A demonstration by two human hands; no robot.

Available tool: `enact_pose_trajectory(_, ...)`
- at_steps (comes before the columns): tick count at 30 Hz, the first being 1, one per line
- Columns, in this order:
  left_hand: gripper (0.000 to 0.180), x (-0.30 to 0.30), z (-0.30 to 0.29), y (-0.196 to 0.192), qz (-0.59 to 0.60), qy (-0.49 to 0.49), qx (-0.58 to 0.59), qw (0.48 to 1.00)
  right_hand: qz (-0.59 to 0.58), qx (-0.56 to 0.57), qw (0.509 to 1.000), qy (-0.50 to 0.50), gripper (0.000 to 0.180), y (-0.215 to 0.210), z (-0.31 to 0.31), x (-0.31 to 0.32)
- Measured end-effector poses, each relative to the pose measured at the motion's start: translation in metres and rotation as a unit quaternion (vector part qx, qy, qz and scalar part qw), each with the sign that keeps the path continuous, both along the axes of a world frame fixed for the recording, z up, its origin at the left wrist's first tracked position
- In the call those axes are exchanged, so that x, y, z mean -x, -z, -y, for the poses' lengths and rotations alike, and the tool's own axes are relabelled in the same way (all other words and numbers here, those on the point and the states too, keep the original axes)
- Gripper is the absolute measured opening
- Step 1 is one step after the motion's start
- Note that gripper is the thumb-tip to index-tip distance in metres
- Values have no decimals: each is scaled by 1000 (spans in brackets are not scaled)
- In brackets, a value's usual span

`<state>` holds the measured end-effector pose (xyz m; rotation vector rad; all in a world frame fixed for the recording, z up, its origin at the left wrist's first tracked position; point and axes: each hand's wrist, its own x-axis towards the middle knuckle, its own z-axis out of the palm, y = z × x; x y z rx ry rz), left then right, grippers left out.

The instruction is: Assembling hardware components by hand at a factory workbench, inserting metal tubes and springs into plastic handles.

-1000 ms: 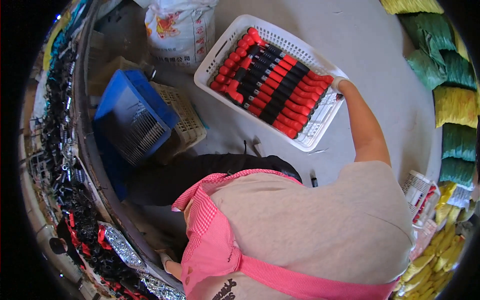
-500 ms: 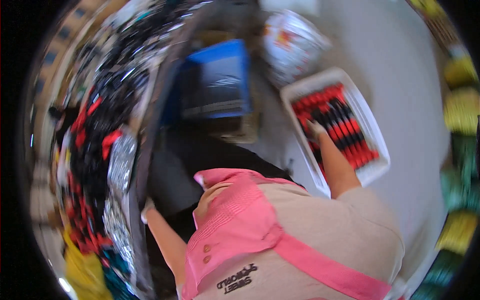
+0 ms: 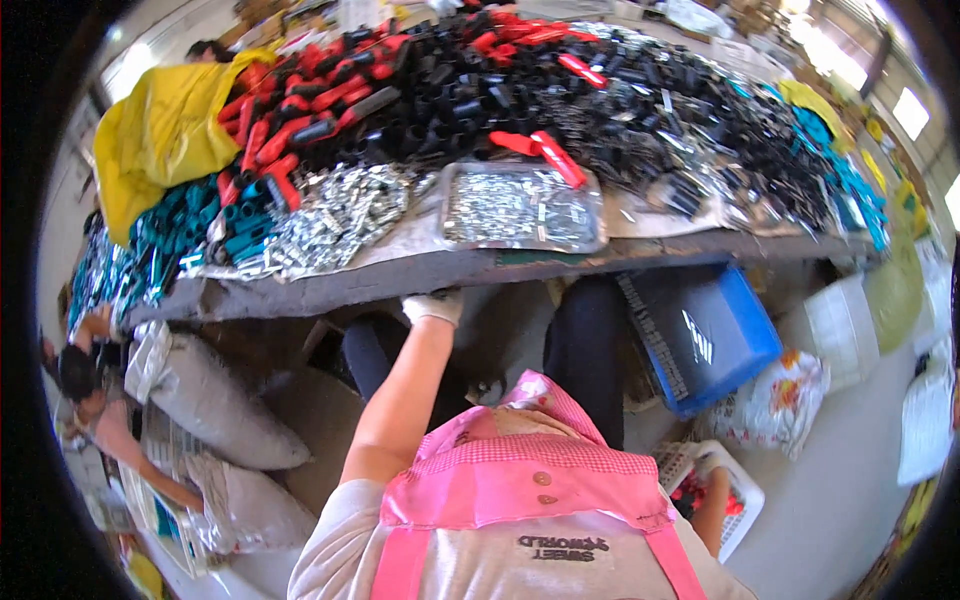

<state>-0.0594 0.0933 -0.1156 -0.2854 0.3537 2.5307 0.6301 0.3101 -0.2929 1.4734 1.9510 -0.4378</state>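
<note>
My left hand (image 3: 433, 307), in a pale glove, grips the front edge of the worktable (image 3: 340, 288) at its middle, its fingers partly hidden against the edge. Low on my right, my right hand (image 3: 712, 462) reaches down into a white plastic basket (image 3: 748, 490). Red-and-black handle-like pieces (image 3: 690, 492) lie in that basket, beside and under the hand. The fingers of my right hand are too small and covered to make out. Across the table in front of me, a shallow tray (image 3: 520, 207) of small metal parts holds two red pieces (image 3: 558, 158) at its far rim.
Heaps of red handles (image 3: 320, 95), black sleeves (image 3: 440, 110) and teal pieces (image 3: 190, 225) cover the table. A yellow sack (image 3: 165, 130) lies at left. Below stand a blue crate (image 3: 710, 330) and a printed white sack (image 3: 775, 400). Another person (image 3: 115, 425) works at far left beside full sacks (image 3: 215, 400).
My view has swung from the basket on my right round to face the table. My left hand stays at the table edge, and my right hand stays in the basket.
</note>
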Motion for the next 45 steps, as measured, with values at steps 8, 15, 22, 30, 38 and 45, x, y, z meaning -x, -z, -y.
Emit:
enact_pose_trajectory(8,39,-28,58,-4,63,-11,-59,996,-630,45,766,-120,14,-341,28,449)
enact_pose_trajectory(15,29,-69,97,-44,-237,324,306,863,-584,-19,617,-527,13,-360,92,639)
enact_pose_trajectory(22,18,-24,102,-104,-564,-64,587,577,-527,-51,609,-591,17,-366,102,706)
enact_pose_trajectory(30,32,73,30,-104,-718,-112,639,254,-526,-6,624,-577,17,-345,74,650)
enact_pose_trajectory(38,19,83,7,-110,-681,-104,696,201,-556,-141,680,-458,13,-345,-24,560)
enact_pose_trajectory(45,9,80,8,-113,-626,-188,735,180,-473,-410,772,-112,20,-337,-214,558)
